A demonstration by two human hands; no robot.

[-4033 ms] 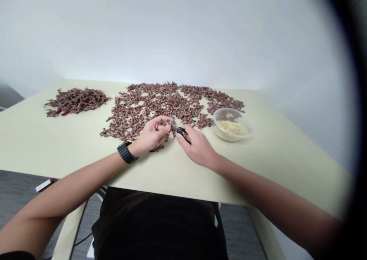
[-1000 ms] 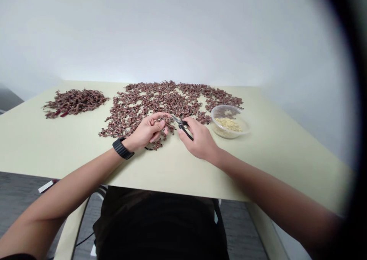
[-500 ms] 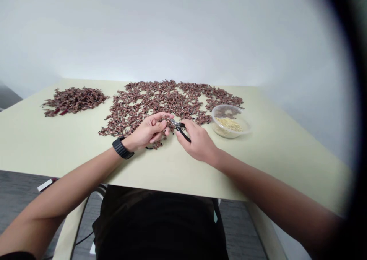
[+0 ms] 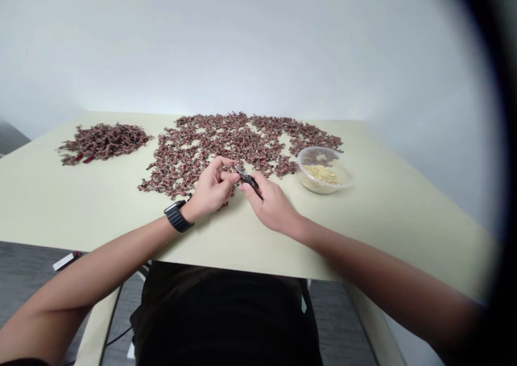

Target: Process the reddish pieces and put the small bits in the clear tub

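Pale cream tabletop (image 4: pixel 100 207), small-parts handwork at centre

Background: smooth pale grey wall (image 4: pixel 250 48) beyond the far edge; grey floor (image 4: pixel 24 269) below the near edge.

Item 1: broad, loose field of small reddish-brown pieces flecked with black (image 4: pixel 238 142), spread across the far middle of the table with patches of bare surface between them. The thin spread appears to keep single pieces easy to reach.

Item 2: denser heap of similar reddish-brown pieces (image 4: pixel 105 142), far left, well apart from the field.

Item 3: clear round plastic tub (image 4: pixel 323 153) of pale yellow granular bits, right of centre, just beside the field's edge and near the right hand.

Item 4: right hand (image 4: pixel 274 207), fingers closed around the handles of small steel-nosed pliers with black grips (image 4: pixel 250 183). The tool is held low and angled so its nose points toward the left hand.

Item 5: left hand (image 4: pixel 212 189), black banded watch (image 4: pixel 176 217) on the wrist. Thumb and forefinger (image 4: pixel 230 177) are pinched together at the plier nose, seemingly to steady something there; any piece between them is too small to make out. Both hands sit over the field's near edge.
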